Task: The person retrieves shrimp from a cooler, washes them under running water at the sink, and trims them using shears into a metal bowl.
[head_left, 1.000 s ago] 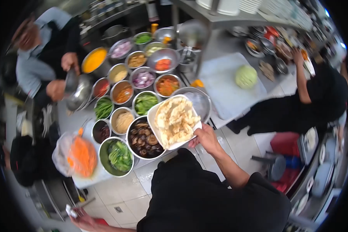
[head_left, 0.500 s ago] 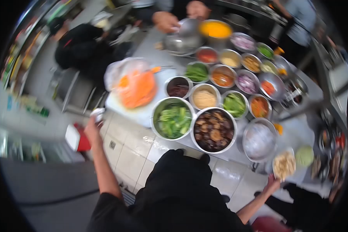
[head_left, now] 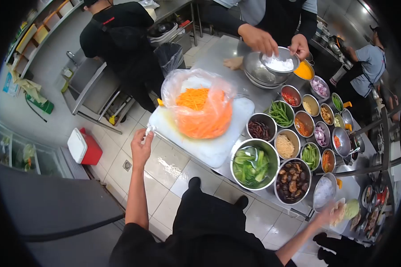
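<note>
My left hand [head_left: 141, 143] pinches a small crumpled white thing [head_left: 150, 129] above the tiled floor, left of the white cutting board [head_left: 165, 127]. On that board rests a clear plastic bag of shredded carrot [head_left: 202, 111]. At the lower right, my right hand [head_left: 326, 215] is smeared by motion, close to the dish of pale pieces [head_left: 339, 211], which it partly hides; its grip cannot be made out. Nearby are a bowl with whitish contents [head_left: 324, 191], a bowl of dark mushrooms [head_left: 293, 180] and a large pot of green vegetables [head_left: 254, 164].
Across the table a person's hands [head_left: 265, 42] hold a bowl of white powder [head_left: 280, 62]. Another person in black [head_left: 120, 40] stands at the upper left. A red cooler [head_left: 91, 147] sits on the floor. A cabbage [head_left: 352, 209] lies at the lower right.
The view has swung left, bringing the carrot bag nearer the middle. My right hand and the dish went from in front of me out to the right. Across the table, a bowl of white powder now shows.
</note>
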`<state>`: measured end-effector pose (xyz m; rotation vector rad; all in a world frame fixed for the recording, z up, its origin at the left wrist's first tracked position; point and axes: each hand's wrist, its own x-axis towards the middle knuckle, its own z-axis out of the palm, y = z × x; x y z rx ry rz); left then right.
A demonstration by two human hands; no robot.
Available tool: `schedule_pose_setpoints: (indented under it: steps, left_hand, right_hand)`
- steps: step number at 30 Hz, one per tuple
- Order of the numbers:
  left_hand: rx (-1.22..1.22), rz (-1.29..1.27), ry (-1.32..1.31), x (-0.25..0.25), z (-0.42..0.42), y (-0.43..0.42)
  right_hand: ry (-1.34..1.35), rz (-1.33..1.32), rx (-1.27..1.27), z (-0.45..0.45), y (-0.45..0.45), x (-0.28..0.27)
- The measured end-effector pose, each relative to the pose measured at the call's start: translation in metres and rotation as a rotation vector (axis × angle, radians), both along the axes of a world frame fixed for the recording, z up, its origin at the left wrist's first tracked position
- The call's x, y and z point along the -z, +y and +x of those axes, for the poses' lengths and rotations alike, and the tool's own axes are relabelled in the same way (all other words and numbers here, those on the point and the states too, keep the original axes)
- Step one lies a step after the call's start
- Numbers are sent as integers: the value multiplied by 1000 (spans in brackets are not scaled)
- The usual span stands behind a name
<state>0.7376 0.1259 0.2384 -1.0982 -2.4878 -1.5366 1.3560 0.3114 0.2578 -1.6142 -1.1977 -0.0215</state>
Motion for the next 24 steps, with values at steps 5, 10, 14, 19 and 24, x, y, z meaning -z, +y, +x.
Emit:
schedule_pose_setpoints:
  steps: [5, 10, 14, 19, 24]
  left_hand:
    - [58, 8, -79, 11, -40, -9]
    - [89, 40, -35, 17, -55, -21]
    - [92, 54, -104, 31, -62, -28]
    - [138, 8, -163, 26, -62, -35]
    - [90, 29, -175, 42, -60, -45]
  right_hand:
    - [-89, -103, -999, -369, 46, -52]
    - [171, -355, -1336, -513, 76, -12]
    - [-726, -613, -1151, -557, 22, -35]
    - [-633, -736, -1298, -568, 27, 26]
    - [280, -150, -805, -562, 48, 39]
